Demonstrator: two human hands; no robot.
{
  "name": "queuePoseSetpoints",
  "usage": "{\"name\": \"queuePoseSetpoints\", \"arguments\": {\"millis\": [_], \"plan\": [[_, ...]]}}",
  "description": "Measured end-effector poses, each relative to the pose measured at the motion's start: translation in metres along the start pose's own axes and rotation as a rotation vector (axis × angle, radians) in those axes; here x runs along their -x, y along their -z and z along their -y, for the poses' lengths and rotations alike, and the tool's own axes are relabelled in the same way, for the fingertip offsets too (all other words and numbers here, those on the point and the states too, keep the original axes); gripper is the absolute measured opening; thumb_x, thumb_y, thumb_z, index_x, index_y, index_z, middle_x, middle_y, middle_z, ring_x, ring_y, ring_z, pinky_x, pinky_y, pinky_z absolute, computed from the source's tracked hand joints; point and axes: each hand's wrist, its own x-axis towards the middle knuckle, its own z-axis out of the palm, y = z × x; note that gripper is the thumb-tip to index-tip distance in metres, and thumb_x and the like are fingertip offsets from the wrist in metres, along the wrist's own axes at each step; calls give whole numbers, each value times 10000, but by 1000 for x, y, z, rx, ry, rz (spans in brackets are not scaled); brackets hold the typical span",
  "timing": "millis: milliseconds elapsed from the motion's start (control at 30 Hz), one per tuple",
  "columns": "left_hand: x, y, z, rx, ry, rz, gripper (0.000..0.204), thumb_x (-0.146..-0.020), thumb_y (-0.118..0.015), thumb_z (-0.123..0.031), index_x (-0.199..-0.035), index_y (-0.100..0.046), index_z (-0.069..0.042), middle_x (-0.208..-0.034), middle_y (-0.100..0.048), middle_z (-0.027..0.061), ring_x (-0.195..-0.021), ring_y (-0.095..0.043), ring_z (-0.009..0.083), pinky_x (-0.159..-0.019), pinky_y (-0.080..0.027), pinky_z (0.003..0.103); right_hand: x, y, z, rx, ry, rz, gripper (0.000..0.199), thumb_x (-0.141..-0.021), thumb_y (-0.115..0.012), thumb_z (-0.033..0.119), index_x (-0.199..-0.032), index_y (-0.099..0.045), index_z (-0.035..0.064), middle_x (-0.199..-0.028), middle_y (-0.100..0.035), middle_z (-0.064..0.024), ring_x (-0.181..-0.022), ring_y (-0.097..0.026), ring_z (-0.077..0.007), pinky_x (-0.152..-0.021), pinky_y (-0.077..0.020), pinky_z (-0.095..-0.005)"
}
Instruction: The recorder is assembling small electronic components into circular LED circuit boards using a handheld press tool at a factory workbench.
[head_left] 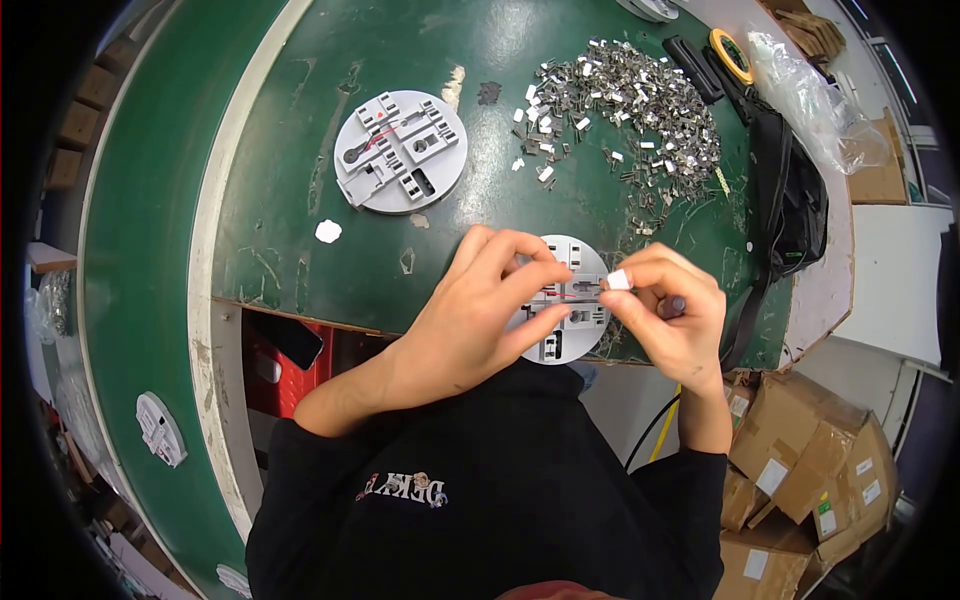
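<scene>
Pinching a small metal clip (618,280) in my right hand (670,320), left hand (480,310) steadying the round grey plate (570,335), I judge fitting barely underway, clip pile (630,100) waiting

Brown cardboard boxes (815,480) are stacked at about four o'clock, below the worktop's right edge, tilted against one another; several carry small white rectangular labels (771,476) on their faces, and another white label (756,563) sits on the lowest box. At about two o'clock a crumpled clear plastic bag (815,95) lies along the worktop's right rim, with a plain brown carton (880,178) just beside it. More brown cardboard (815,30) shows at one o'clock, near the top edge.
</scene>
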Motion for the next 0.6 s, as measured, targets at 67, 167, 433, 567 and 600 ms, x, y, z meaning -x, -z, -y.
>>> {"name": "queuePoseSetpoints", "arguments": {"millis": [67, 167, 433, 567, 600], "plan": [[1, -3, 2, -32, -26, -2, 190, -819, -709, 21, -991, -661, -45, -1135, -580, 64, -902, -469, 177, -765, -432, 254, 7, -3, -4, 55, 38, -26, 147, -749, -745, -82, -867, -688, -16, -867, -655, -52, -550, -368, -66, -487, -279, -197], [1, -4, 4, -136, -105, -22, 204, -792, -712, 1, -968, -631, -64, -1174, -546, 71, -896, -463, 218, -762, -452, 277, 14, -11, -11, 222, 167, -94, 162, -736, -763, -75, -864, -688, -10, -869, -661, -46, -549, -376, -72, -479, -286, -198], [3, -6, 2, -129, -68, -27, 188, -785, -712, 4, -930, -617, -69, -1175, -548, 69, -909, -467, 224, -786, -455, 285, 17, -20, -15, 267, 225, -121, 170, -728, -777, -59, -858, -685, 0, -856, -662, -44, -549, -388, -79, -475, -309, -207], [4, -7, 2, -132, -67, -36, 184, -786, -711, 3, -928, -618, -68, -1180, -547, 70, -918, -467, 227, -791, -456, 287, 17, -22, -15, 271, 220, -122, 172, -725, -776, -59, -856, -683, 2, -853, -663, -44, -549, -389, -80, -476, -313, -208], [4, -7, 2, -128, -65, -39, 183, -787, -711, 2, -928, -618, -68, -1182, -547, 70, -921, -467, 228, -792, -457, 286, 17, -22, -15, 272, 219, -124, 171, -726, -776, -59, -856, -682, 1, -853, -663, -44, -549, -388, -80, -476, -313, -208]]}}
